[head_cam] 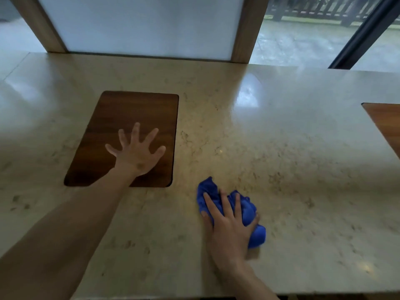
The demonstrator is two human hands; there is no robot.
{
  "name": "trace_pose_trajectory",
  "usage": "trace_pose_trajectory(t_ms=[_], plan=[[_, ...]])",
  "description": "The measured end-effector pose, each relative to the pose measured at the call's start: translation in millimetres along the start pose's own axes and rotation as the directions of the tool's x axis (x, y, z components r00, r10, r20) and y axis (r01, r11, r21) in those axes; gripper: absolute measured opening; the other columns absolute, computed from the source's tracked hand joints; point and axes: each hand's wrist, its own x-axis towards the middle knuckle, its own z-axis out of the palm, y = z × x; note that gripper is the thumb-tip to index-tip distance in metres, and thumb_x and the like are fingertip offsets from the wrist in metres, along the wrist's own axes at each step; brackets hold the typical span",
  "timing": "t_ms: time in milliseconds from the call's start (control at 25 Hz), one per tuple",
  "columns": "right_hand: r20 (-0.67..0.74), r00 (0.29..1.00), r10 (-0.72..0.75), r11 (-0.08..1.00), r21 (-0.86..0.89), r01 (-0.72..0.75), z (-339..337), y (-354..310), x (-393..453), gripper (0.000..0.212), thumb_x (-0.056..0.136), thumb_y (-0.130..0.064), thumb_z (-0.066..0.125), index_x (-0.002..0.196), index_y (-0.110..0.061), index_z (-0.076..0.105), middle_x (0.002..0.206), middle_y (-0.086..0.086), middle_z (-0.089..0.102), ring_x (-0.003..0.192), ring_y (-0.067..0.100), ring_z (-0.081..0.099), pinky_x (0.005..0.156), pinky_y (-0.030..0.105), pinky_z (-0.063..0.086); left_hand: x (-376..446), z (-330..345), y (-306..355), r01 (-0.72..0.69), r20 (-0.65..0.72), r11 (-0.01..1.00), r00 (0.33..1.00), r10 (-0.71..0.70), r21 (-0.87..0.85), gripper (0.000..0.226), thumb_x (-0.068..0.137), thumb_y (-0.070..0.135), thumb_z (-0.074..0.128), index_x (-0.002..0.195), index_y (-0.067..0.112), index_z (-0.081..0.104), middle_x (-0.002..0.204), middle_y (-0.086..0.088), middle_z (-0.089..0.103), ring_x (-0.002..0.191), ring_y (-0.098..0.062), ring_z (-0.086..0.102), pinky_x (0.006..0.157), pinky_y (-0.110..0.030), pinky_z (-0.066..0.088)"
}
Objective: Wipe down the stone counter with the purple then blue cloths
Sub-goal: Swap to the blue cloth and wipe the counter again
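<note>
The beige speckled stone counter (pixel 292 161) fills the view. A crumpled blue cloth (pixel 249 211) lies on it near the front edge, right of centre. My right hand (pixel 229 224) presses down on the blue cloth with fingers spread over it. My left hand (pixel 136 150) rests flat with fingers apart on a dark wooden inset panel (pixel 129 113) set into the counter at left. No purple cloth is in view.
A second wooden inset (pixel 385 124) shows at the right edge. A white panel in a wooden frame (pixel 244 35) stands along the counter's back. Beyond it on the right are a window and a dark post (pixel 359 37).
</note>
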Motion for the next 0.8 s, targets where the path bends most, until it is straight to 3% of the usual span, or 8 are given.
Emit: trace_pose_trajectory(t_ms=[160,280,520,800], plan=[[-0.093,0.996,-0.005,0.998,0.068,0.011,-1.3,-16.0,86.7,0.043,0.101,-0.059,0.028,0.143,-0.06,0.029,0.161,-0.013,0.024,0.152,0.022,0.005,0.11,0.072,-0.004,50.8,-3.2,-7.3,0.026,0.112,0.998,0.993,-0.032,0.054,0.078,0.072,0.094,0.011,0.14,0.067,-0.016,0.164,0.01,-0.022,0.148,-0.045,-0.018,0.107,-0.081,0.0],[-0.1,0.995,-0.017,0.996,0.081,0.025,-10.7,-27.6,174.2,0.043,0.102,-0.056,0.026,0.145,-0.058,0.028,0.162,-0.012,0.022,0.152,0.022,0.005,0.109,0.072,-0.005,52.4,15.5,-12.1,-0.008,-0.001,0.994,1.0,0.008,0.109,0.077,0.073,0.094,0.001,0.139,0.065,-0.023,0.165,0.007,-0.019,0.148,-0.047,-0.015,0.106,-0.081,0.0],[-0.053,0.998,0.027,0.993,0.115,-0.021,-35.0,-58.2,376.1,0.043,0.102,-0.054,0.025,0.145,-0.054,0.03,0.162,-0.012,0.019,0.151,0.021,0.002,0.106,0.073,-0.007,40.1,19.7,-11.8,-0.024,-0.09,0.98,0.995,0.043,0.199,0.081,0.082,0.088,0.013,0.153,0.052,0.001,0.168,-0.004,0.001,0.148,-0.05,0.003,0.103,-0.083,0.015],[-0.086,0.996,0.002,0.996,0.087,0.006,-68.7,-81.4,549.8,0.048,0.098,-0.046,0.027,0.141,-0.032,0.042,0.146,0.009,0.038,0.137,0.033,0.028,0.105,0.069,0.02,33.7,19.4,-14.0,-0.038,-0.101,0.975,0.993,0.061,0.22,0.081,0.084,0.085,0.021,0.155,0.046,0.012,0.168,-0.008,0.006,0.147,-0.052,0.006,0.101,-0.084,0.018]])
